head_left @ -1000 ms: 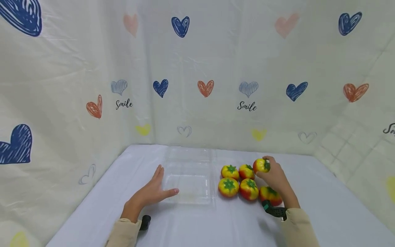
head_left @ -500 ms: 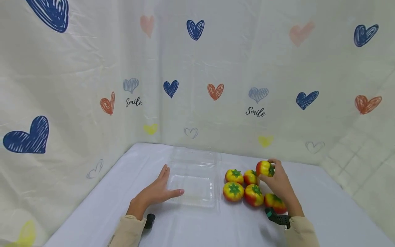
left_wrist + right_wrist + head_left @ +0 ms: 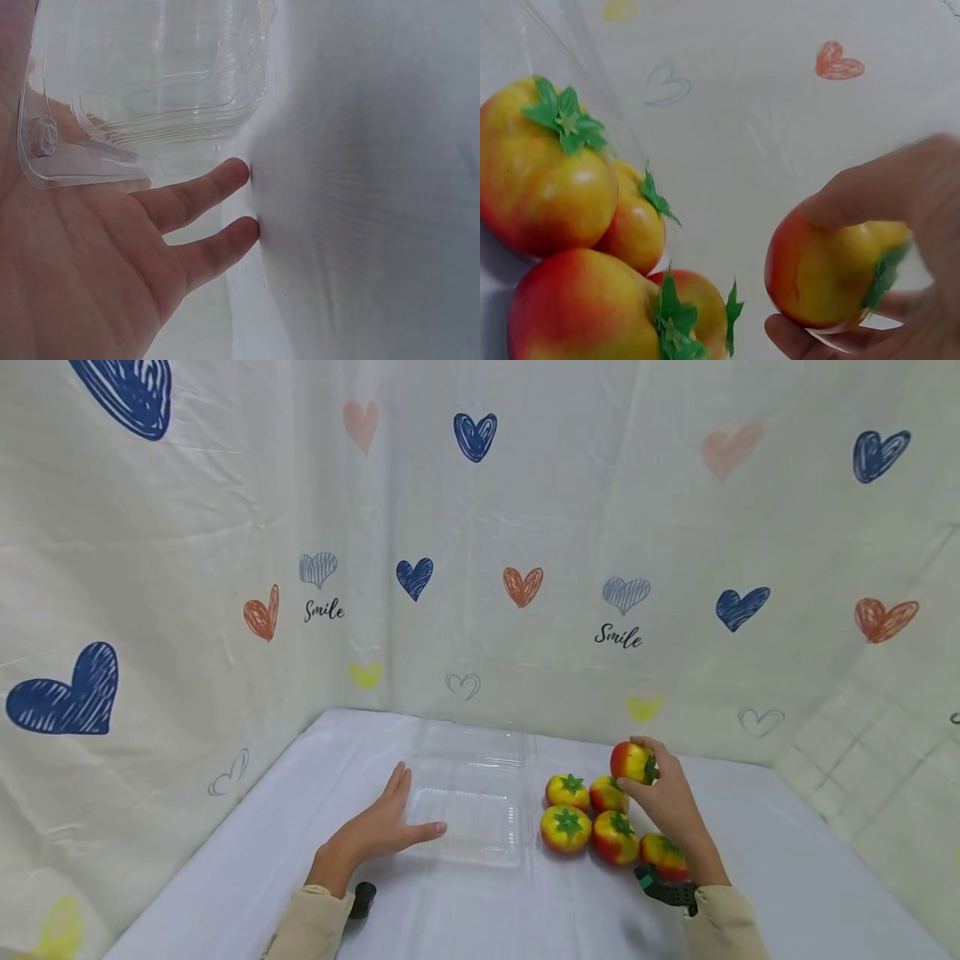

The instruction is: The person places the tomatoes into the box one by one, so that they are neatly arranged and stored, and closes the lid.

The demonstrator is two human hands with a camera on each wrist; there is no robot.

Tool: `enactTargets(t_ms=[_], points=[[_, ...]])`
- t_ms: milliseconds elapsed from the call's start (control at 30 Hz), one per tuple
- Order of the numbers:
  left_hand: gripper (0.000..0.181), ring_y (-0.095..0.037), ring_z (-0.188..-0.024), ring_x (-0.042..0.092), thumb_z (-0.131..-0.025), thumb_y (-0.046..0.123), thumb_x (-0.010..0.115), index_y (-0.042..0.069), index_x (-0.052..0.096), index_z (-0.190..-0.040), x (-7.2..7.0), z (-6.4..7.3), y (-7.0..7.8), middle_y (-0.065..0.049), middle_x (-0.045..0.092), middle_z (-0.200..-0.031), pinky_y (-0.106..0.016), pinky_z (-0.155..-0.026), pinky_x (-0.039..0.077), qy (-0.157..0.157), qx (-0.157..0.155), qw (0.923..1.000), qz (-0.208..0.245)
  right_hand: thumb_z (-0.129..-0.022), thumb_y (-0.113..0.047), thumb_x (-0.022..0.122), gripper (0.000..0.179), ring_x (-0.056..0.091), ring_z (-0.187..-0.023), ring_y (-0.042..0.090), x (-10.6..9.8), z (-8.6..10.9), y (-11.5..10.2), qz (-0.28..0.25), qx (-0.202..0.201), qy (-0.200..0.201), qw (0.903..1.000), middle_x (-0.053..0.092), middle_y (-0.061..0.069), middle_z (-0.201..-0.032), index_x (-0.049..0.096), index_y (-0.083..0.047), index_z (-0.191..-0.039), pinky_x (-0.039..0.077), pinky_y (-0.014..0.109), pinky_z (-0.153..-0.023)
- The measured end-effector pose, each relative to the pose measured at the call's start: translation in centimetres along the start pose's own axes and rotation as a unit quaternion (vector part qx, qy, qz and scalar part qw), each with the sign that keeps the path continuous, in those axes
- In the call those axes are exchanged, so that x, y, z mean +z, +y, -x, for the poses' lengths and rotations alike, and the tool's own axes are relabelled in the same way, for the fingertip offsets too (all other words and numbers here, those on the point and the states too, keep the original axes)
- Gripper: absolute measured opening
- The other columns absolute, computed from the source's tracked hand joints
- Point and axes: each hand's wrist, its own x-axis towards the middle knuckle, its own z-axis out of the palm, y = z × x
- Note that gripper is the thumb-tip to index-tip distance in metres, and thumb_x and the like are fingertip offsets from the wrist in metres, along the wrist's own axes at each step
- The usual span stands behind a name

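Note:
My right hand point(image 3: 663, 797) holds a red-and-yellow tomato point(image 3: 632, 763) with a green leafy top, pinched between thumb and fingers. In the right wrist view this held tomato point(image 3: 829, 274) is apart from the others, its leaves turned toward the palm. Several similar tomatoes point(image 3: 566, 829) sit in two rows on the table below and left of that hand. My left hand point(image 3: 378, 822) lies beside a clear plastic container point(image 3: 465, 827), thumb spread along its near side. In the left wrist view, two straight fingertips meet the white cloth and the palm is against the container's edge point(image 3: 90, 180).
The container's clear lid point(image 3: 472, 743) lies folded back behind it. White cloth covers the table point(image 3: 480, 918). A pale curtain point(image 3: 555, 527) with hearts and "Smile" print stands behind and at the sides. One tomato point(image 3: 663, 857) is partly behind my right wristband point(image 3: 663, 892).
The head view has shifted a little. My right hand, with the tomato in it, has risen slightly and moved left relative to the other tomatoes. My left hand stays by the container.

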Motion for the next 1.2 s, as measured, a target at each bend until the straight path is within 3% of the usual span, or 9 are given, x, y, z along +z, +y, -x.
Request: enactTargets(t_ms=[200,433,700,1200], points=[[0.130,-0.039,-0.162,0.015,-0.090,0.069,0.075,-0.004,0.004,-0.169,0.1,-0.1,-0.2,-0.017,-0.008,-0.178,-0.059,-0.125,0.025,-0.001,-0.001,1.0000,-0.001,-0.108,-0.030,0.067,0.071,0.038,-0.140,0.048,0.2,0.0,-1.5,-0.032,-0.009,0.018,0.9993,0.037,0.028,-0.158,0.032,-0.004,-0.163,0.038,0.070,-0.115],[0.129,-0.038,-0.162,0.015,-0.089,0.069,0.076,-0.002,0.004,-0.170,0.2,-0.1,-0.4,-0.016,-0.007,-0.179,-0.059,-0.125,0.026,0.000,-0.009,1.0000,0.001,-0.108,-0.030,0.067,0.067,0.042,-0.137,0.048,1.3,0.0,-4.0,-0.063,-0.011,0.005,0.9979,0.035,0.023,-0.163,0.034,-0.012,-0.164,0.048,0.062,-0.106],[0.128,-0.038,-0.162,0.013,-0.090,0.068,0.075,-0.004,0.005,-0.169,0.4,-0.2,-0.3,-0.017,-0.007,-0.179,-0.059,-0.126,0.025,0.002,0.001,1.0000,0.007,-0.105,-0.031,0.071,0.074,0.041,-0.141,0.047,3.6,-1.0,-6.7,-0.086,-0.011,-0.008,0.9962,0.033,0.022,-0.167,0.031,-0.013,-0.165,0.049,0.063,-0.108],[0.129,-0.036,-0.162,0.014,-0.090,0.071,0.074,-0.003,0.005,-0.170,0.6,-0.2,-0.4,-0.016,-0.006,-0.179,-0.058,-0.125,0.027,0.004,-0.005,0.9999,-0.008,-0.102,-0.028,0.074,0.072,0.047,-0.136,0.044,7.8,-1.4,-8.5,-0.110,-0.030,-0.029,0.9930,0.041,0.021,-0.162,0.036,-0.010,-0.161,0.052,0.055,-0.106]])
